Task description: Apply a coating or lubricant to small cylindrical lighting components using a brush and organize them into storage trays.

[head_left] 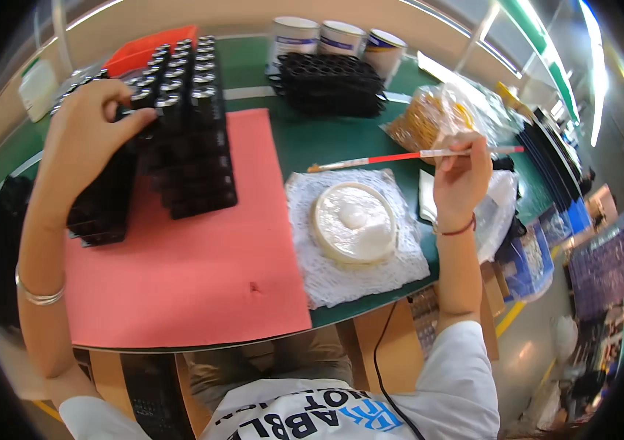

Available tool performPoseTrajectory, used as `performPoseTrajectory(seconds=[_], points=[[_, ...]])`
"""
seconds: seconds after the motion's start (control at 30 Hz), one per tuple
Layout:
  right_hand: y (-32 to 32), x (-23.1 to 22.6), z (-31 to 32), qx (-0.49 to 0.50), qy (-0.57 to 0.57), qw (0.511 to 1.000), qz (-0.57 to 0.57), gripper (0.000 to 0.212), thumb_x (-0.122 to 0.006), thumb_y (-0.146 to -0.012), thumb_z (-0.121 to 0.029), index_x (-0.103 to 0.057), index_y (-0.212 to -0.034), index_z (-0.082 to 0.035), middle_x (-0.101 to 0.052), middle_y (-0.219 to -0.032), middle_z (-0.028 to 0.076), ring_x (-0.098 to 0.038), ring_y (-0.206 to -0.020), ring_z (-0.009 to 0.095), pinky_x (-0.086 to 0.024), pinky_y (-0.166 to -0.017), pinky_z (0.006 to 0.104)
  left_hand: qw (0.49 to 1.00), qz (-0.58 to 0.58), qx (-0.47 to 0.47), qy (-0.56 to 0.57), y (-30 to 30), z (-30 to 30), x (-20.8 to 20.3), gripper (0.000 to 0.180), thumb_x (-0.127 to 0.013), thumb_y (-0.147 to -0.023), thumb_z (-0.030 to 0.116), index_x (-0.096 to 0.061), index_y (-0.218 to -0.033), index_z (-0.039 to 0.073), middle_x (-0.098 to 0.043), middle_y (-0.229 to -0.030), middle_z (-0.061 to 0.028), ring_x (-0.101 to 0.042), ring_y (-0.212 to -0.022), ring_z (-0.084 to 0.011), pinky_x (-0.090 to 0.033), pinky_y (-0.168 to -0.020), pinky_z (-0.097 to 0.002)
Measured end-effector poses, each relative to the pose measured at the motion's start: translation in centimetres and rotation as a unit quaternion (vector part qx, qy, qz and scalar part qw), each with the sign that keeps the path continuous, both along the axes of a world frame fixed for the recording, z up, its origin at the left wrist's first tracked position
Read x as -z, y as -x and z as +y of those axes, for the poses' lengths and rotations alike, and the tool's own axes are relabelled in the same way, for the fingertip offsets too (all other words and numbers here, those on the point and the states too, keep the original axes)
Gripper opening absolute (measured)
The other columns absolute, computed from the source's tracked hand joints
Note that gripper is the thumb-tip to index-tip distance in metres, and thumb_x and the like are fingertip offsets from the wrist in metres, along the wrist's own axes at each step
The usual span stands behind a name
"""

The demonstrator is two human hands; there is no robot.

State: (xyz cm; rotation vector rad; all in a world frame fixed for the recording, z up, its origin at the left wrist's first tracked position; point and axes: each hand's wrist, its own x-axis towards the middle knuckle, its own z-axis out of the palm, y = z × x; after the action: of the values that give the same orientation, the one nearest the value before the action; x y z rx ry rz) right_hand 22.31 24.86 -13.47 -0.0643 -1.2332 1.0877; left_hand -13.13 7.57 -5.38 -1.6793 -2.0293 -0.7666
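My left hand (86, 136) is at the far left, thumb and curled index finger closed on a silver-topped black part (141, 97) at the edge of a stack of black trays. That stack (195, 165) carries rows of shiny round caps, and a second black stack (107, 202) is partly behind my left hand and wrist. In my right hand (462, 176) is a thin paintbrush (393, 157), held near its rear end, bristles pointing left. Below the brush, a round shallow dish (354, 224) with a glossy whitish content sits on a folded white cloth (312, 282).
A pink mat (195, 293) covers the green table's left part. Several white tins (341, 37) and a black perforated tray stack (330, 81) stand at the back, near a red bin (151, 50). To the right are a bag of yellowish pieces (429, 121) and black panels (550, 165).
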Motion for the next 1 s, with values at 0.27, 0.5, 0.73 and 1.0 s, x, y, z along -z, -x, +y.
performPoseTrajectory(seconds=[0.27,0.5,0.73,1.0], points=[[-0.3,0.0,-2.1,0.075,-0.225,0.967,-0.092,0.039,-0.041,-0.09,-0.027,-0.047,-0.061,-0.001,-0.046,-0.057,0.006,-0.036,-0.048,0.01,-0.027,-0.045,0.0211,0.983,-0.053,0.094,-0.15,-2.5,-1.3,1.8,0.023,-0.062,-0.068,0.003,-0.055,-0.09,0.002,-0.043,-0.07,-0.0024,-0.038,-0.062,-0.0103,-0.033,-0.056,-0.0189],[0.6,-0.2,-3.3,0.157,-0.315,0.92,-0.173,0.042,-0.043,-0.088,-0.034,-0.048,-0.061,-0.003,-0.046,-0.05,0.003,-0.035,-0.04,0.01,-0.023,-0.038,0.023,0.957,-0.025,0.277,0.077,-8.0,-3.2,9.1,0.034,-0.066,-0.049,0.002,-0.053,-0.08,0.006,-0.057,-0.081,-0.0063,-0.056,-0.067,-0.0212,-0.045,-0.056,-0.0283],[0.9,0.0,-3.6,0.16,-0.342,0.905,-0.194,0.041,-0.043,-0.088,-0.035,-0.049,-0.061,-0.005,-0.044,-0.049,0.001,-0.035,-0.04,0.011,-0.023,-0.038,0.0246,0.932,-0.167,0.298,0.12,-7.1,-2.6,11.8,0.036,-0.065,-0.05,0.002,-0.053,-0.084,0.007,-0.058,-0.083,-0.0064,-0.058,-0.067,-0.0215,-0.045,-0.054,-0.0271],[1.8,0.5,-3.7,0.074,-0.235,0.953,-0.179,0.04,-0.039,-0.089,-0.033,-0.043,-0.062,-0.005,-0.04,-0.051,0.002,-0.032,-0.044,0.012,-0.024,-0.043,0.0272,0.907,-0.276,0.267,0.174,-6.8,-2.2,11.9,0.036,-0.064,-0.055,0.001,-0.055,-0.089,0.008,-0.058,-0.08,-0.0052,-0.048,-0.052,-0.0157,-0.038,-0.046,-0.0236]])
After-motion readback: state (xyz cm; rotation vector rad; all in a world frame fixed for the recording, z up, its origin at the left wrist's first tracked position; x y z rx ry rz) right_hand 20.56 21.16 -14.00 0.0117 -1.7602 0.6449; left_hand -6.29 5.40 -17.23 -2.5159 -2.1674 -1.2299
